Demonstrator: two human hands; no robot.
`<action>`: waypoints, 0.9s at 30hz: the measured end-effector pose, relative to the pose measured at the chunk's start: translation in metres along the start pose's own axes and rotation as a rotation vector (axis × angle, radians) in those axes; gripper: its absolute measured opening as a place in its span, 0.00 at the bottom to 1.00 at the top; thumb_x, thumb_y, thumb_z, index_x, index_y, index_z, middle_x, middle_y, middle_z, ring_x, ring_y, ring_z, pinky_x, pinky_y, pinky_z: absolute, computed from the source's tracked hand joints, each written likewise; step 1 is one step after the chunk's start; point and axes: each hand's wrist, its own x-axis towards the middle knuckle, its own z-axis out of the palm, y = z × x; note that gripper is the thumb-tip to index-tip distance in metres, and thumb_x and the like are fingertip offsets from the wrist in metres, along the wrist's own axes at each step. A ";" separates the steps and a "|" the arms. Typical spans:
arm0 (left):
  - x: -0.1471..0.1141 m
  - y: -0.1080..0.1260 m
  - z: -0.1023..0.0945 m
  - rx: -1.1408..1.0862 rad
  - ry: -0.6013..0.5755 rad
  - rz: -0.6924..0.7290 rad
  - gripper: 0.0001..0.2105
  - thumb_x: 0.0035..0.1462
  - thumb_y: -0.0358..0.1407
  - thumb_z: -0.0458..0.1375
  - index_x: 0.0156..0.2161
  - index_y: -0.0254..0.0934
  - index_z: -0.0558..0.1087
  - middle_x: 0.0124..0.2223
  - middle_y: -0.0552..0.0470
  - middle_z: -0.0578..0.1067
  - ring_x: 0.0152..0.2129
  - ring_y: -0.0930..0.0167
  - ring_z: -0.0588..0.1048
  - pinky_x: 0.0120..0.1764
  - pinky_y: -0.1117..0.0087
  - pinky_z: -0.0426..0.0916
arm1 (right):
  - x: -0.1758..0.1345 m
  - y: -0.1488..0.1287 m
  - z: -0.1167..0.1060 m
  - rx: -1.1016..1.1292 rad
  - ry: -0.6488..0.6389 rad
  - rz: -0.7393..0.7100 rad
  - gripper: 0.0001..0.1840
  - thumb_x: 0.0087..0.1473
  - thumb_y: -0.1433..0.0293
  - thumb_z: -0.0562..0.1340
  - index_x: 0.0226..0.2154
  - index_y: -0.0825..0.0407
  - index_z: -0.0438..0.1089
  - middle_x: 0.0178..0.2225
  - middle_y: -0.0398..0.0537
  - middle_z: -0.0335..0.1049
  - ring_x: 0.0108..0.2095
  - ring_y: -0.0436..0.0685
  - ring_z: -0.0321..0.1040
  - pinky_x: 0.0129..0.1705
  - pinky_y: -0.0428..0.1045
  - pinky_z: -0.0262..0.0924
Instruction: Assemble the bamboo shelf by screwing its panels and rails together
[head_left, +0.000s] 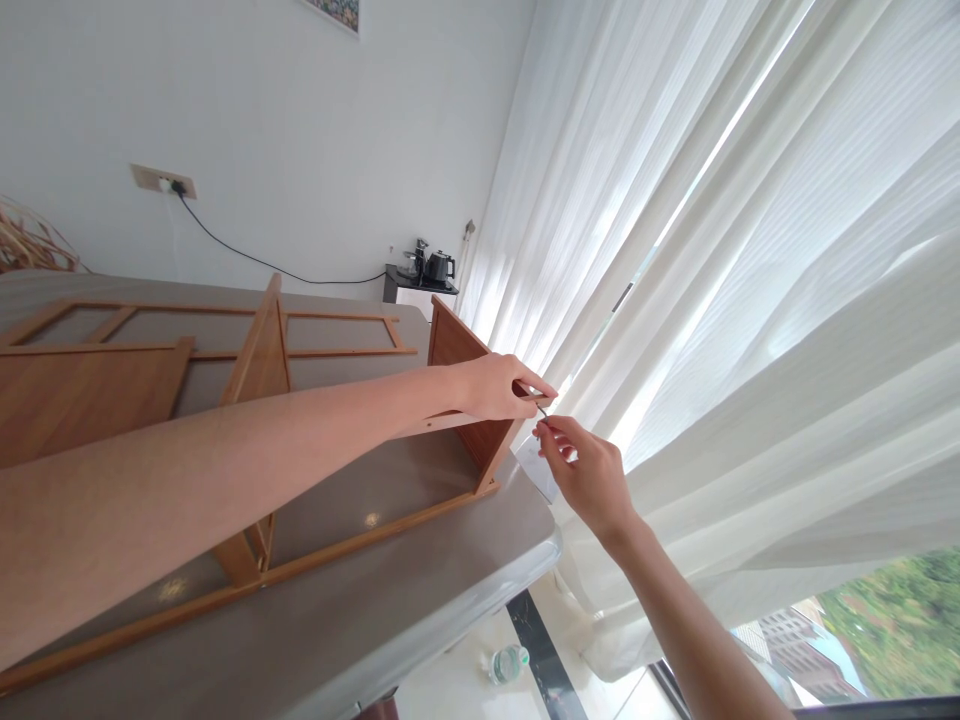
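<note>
A partly assembled wooden frame (382, 530) lies on a grey covered surface, with upright brown panels. At its right end stands a wooden end panel (457, 335). My left hand (491, 385) reaches across the frame, its fingers closed round the end of a wooden rail (427, 424) at the top of that panel. Just below and to the right, my right hand (589, 465) pinches a thin metal rod (543, 412) that meets the rail's end. Its exact kind is too small to make out. My left arm hides part of the frame.
The grey covered surface (405, 590) ends in a rounded edge at right. White curtains (712, 300) hang close to my right hand. A plastic bottle (507, 664) is on the floor. Behind, a black kettle (439, 266) sits on a small stand; its cord (277, 270) runs along the wall.
</note>
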 end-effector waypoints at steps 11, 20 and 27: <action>-0.001 -0.002 -0.001 -0.008 -0.011 0.018 0.22 0.55 0.42 0.58 0.56 0.47 0.75 0.49 0.53 0.78 0.39 0.69 0.74 0.36 0.74 0.64 | -0.004 0.008 -0.001 -0.221 0.083 -0.178 0.09 0.67 0.67 0.56 0.40 0.50 0.71 0.31 0.43 0.77 0.25 0.48 0.71 0.26 0.44 0.58; -0.001 -0.001 0.000 -0.021 -0.001 0.019 0.21 0.55 0.41 0.58 0.54 0.47 0.77 0.45 0.55 0.79 0.37 0.71 0.75 0.36 0.74 0.64 | -0.001 0.010 -0.005 -0.265 0.061 -0.199 0.09 0.68 0.68 0.55 0.42 0.49 0.71 0.32 0.42 0.76 0.26 0.48 0.70 0.28 0.45 0.55; 0.001 -0.004 -0.001 0.021 0.005 0.025 0.24 0.52 0.42 0.60 0.55 0.50 0.76 0.45 0.54 0.78 0.37 0.70 0.75 0.36 0.74 0.64 | 0.001 0.011 -0.009 -0.434 0.078 -0.297 0.08 0.65 0.73 0.56 0.43 0.49 0.70 0.31 0.41 0.74 0.22 0.48 0.60 0.26 0.47 0.49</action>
